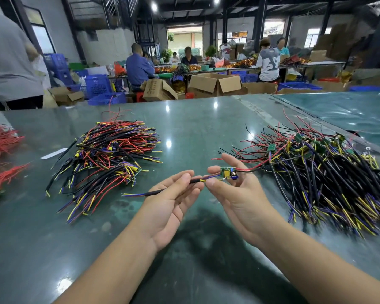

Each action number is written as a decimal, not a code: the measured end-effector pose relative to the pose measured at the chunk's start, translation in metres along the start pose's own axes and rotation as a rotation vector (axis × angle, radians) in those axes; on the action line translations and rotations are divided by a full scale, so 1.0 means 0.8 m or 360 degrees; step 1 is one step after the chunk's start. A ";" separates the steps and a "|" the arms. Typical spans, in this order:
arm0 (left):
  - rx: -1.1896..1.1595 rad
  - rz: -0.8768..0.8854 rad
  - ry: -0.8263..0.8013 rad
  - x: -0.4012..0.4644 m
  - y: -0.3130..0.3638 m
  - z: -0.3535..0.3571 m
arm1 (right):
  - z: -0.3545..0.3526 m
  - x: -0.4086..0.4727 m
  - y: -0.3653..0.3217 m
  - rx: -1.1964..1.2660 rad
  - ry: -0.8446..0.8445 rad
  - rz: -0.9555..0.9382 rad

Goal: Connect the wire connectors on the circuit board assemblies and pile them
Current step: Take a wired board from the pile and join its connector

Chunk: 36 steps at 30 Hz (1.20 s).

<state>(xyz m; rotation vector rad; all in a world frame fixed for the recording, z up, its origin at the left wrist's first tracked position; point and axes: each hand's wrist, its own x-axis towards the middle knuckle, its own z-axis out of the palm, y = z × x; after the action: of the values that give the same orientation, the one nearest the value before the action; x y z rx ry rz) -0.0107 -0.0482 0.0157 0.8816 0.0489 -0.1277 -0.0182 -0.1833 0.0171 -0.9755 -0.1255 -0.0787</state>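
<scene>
- A small green circuit board [228, 173] sits between the hands above the near middle of the tabletop [195, 128], its black-sleeved lead [173, 189] trailing left.
- The right hand [235, 194] pinches the board at its fingertips; the left hand [173, 196] pinches the sleeved lead.
- A tangled heap of assemblies [327, 176] lies right; a second pile [110, 154] lies left.
- Risk, as I judge it: the board's red wire [263, 163] runs into the right heap, so pulling could drag neighbours along or strain the solder joints.

Green board [228, 172] held aloft — wires seemingly attached; sleeved.
</scene>
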 end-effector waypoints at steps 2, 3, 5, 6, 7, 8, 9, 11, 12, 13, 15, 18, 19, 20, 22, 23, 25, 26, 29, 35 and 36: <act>-0.0044 -0.0040 0.0020 -0.001 0.002 0.002 | 0.001 -0.001 -0.001 0.0086 0.0015 -0.0030; -0.0076 -0.0054 0.0030 -0.002 0.003 0.003 | 0.001 -0.001 -0.001 0.0164 0.0020 -0.0030; -0.0133 -0.0060 0.0049 -0.002 0.004 0.004 | 0.001 0.001 -0.003 0.0314 0.0022 -0.0006; -0.0151 -0.0054 0.0054 -0.002 0.004 0.005 | 0.001 0.001 -0.004 0.0353 0.0018 0.0006; -0.0161 -0.0047 0.0055 -0.002 0.003 0.005 | 0.001 0.002 -0.004 0.0368 0.0011 0.0013; -0.0161 -0.0037 0.0053 -0.001 0.002 0.005 | 0.001 0.002 -0.005 0.0368 0.0007 0.0014; -0.0149 -0.0026 0.0048 -0.001 0.001 0.005 | 0.001 0.003 -0.006 0.0367 0.0008 0.0009; -0.0099 0.0006 0.0020 -0.001 -0.002 0.004 | 0.000 0.004 -0.006 0.0370 0.0026 -0.0007; -0.0063 0.0028 0.0006 -0.002 -0.003 0.004 | 0.000 0.004 -0.005 0.0360 0.0027 -0.0010; -0.0021 0.0053 -0.0008 -0.002 -0.005 0.005 | 0.000 0.004 -0.005 0.0339 0.0019 -0.0008; 0.0063 0.0120 -0.0036 -0.002 -0.008 0.006 | 0.002 0.003 -0.003 0.0257 -0.0022 -0.0003; 0.0114 0.0204 0.0039 -0.001 -0.011 0.005 | 0.001 0.001 0.001 -0.0013 -0.0047 -0.0019; 0.0137 0.0232 0.0080 0.000 -0.011 0.004 | 0.000 0.001 0.002 -0.0124 -0.0042 -0.0017; 0.0169 0.0261 0.0112 0.000 -0.011 0.003 | 0.000 0.001 0.003 -0.0228 -0.0038 -0.0015; 0.0257 0.0325 0.0148 -0.001 -0.011 0.002 | 0.000 0.000 0.005 -0.0379 -0.0049 -0.0009; 0.0309 0.0355 0.0156 -0.002 -0.011 0.001 | 0.000 0.000 0.006 -0.0418 -0.0044 -0.0009; 0.0382 0.0378 0.0162 -0.003 -0.012 0.001 | 0.001 -0.001 0.005 -0.0453 0.0002 -0.0021; 0.0389 0.0360 0.0162 -0.003 -0.012 0.001 | 0.000 -0.001 0.004 -0.0475 0.0032 -0.0030; 0.0344 0.0248 0.0133 -0.003 -0.011 0.000 | -0.003 0.001 0.002 -0.0562 0.0079 -0.0043; 0.0328 0.0196 0.0015 0.000 -0.001 -0.001 | -0.008 0.005 -0.005 -0.0279 0.0027 0.0172; 0.0331 0.0181 -0.0006 -0.001 0.001 -0.002 | -0.009 0.006 -0.006 -0.0230 0.0007 0.0199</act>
<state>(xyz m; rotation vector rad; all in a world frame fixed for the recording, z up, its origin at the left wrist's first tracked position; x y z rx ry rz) -0.0110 -0.0465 0.0155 1.0892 -0.0185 -0.0281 -0.0137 -0.1919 0.0177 -1.1254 -0.0551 0.0254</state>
